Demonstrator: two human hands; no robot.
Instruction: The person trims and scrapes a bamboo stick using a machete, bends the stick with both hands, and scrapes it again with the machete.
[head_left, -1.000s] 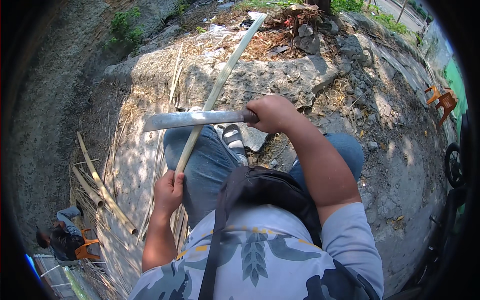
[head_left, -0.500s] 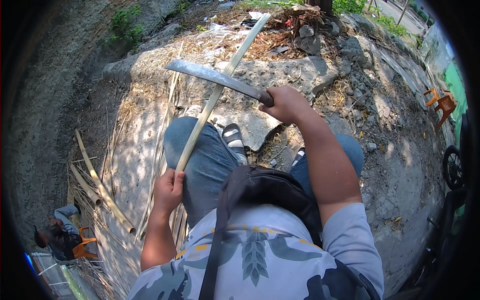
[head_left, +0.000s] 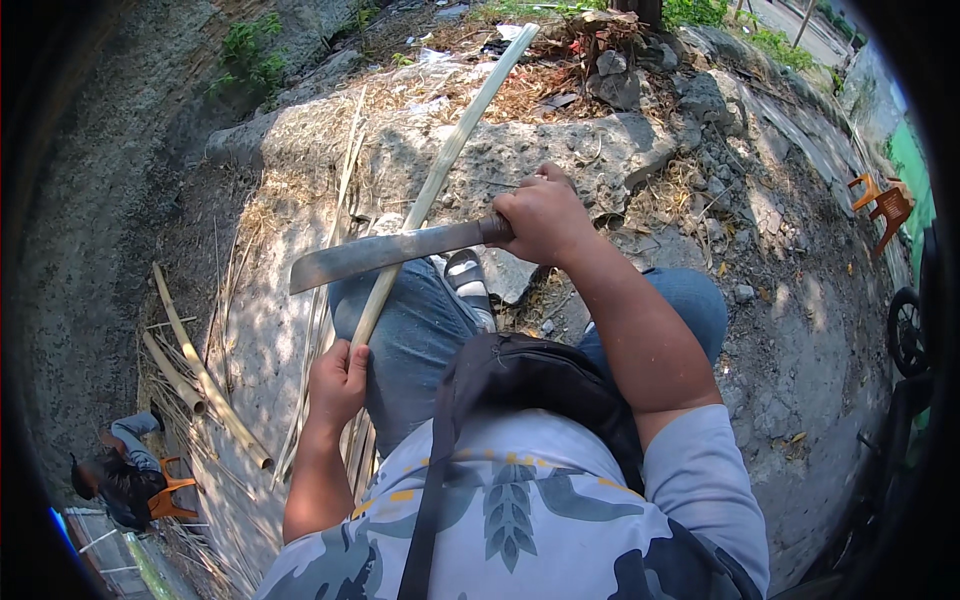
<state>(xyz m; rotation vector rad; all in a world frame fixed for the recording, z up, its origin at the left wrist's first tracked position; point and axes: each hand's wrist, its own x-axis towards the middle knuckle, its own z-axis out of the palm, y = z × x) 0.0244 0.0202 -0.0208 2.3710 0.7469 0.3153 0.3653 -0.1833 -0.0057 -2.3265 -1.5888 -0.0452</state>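
Observation:
A long, pale bamboo strip (head_left: 443,165) slants up and away to the right across my left thigh. My left hand (head_left: 338,383) is closed around its near end, thumb on top. In my right hand (head_left: 547,217) is the dark handle of a machete (head_left: 390,254). Its broad grey blade points left and crosses over the strip above my left knee. Whether the edge touches the strip I cannot tell.
Bamboo poles (head_left: 212,370) and thin strips lie on the ground at left. A person (head_left: 118,475) sits on an orange chair at lower left. Another orange chair (head_left: 885,212) and a wheel (head_left: 906,332) are at right. A concrete ledge (head_left: 500,150) with rubble lies ahead.
My right hand has drawn the machete nearer and a little left along the bamboo strip, and its blade tip has swung down toward me. My left hand has stayed in place.

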